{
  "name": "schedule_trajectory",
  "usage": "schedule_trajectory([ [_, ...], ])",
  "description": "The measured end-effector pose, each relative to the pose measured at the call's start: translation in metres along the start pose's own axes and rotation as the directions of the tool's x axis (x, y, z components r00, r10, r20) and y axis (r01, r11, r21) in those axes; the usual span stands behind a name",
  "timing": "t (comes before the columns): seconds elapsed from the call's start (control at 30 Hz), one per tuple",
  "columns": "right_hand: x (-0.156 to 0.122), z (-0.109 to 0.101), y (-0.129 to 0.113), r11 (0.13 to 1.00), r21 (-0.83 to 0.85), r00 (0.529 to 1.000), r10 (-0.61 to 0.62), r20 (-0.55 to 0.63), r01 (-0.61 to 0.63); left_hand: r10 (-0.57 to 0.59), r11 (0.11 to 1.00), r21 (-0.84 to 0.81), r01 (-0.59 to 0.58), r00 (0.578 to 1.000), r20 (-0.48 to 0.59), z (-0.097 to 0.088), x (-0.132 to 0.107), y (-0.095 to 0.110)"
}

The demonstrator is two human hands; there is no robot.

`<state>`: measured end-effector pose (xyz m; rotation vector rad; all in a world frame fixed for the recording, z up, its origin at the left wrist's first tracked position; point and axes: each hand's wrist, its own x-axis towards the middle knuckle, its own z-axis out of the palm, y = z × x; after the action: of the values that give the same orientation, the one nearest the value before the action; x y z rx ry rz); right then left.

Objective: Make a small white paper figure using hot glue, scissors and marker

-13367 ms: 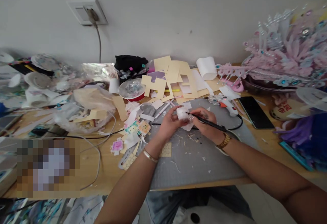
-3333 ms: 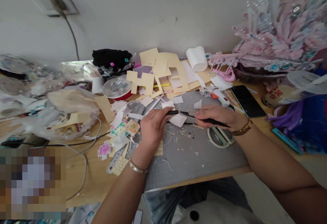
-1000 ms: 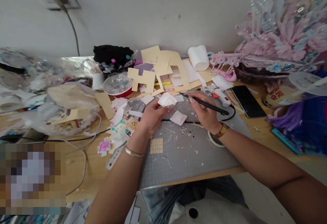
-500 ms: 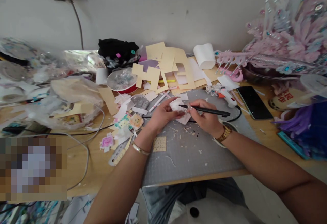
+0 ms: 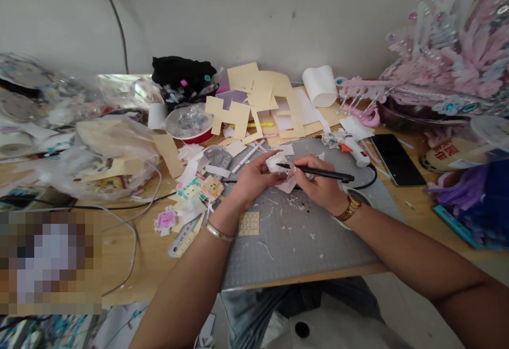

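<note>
My left hand (image 5: 251,178) pinches a small white foam piece (image 5: 274,162) just above the grey cutting mat (image 5: 302,243). My right hand (image 5: 320,187) grips a thin black craft knife (image 5: 318,172), its tip resting against that white piece. A second white scrap (image 5: 288,185) lies on the mat under both hands, among small trimmings. A gold bracelet is on my left wrist and a gold watch on my right.
Cream card offcuts (image 5: 258,99) and a white roll (image 5: 319,85) lie behind the mat. A glue gun (image 5: 352,150) and black phone (image 5: 397,159) sit to the right, below a pink feathered headdress (image 5: 445,62). Plastic bags (image 5: 107,158), cables, stickers and a ruler (image 5: 185,235) fill the left.
Over the last second my left hand lowered the white piece toward the mat and my right hand brought the knife tip onto it. Since half a second ago they have barely shifted.
</note>
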<state>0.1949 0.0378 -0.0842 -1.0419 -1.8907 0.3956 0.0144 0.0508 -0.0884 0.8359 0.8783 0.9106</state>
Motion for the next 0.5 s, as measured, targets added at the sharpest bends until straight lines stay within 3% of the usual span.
schedule_trajectory([
  [0.5,-0.0007,-0.0006,0.0007,1.0,-0.017,1.0,0.002,0.012,-0.001,0.004,1.0,-0.01,-0.004,1.0,-0.004,0.0006,-0.0003,0.0],
])
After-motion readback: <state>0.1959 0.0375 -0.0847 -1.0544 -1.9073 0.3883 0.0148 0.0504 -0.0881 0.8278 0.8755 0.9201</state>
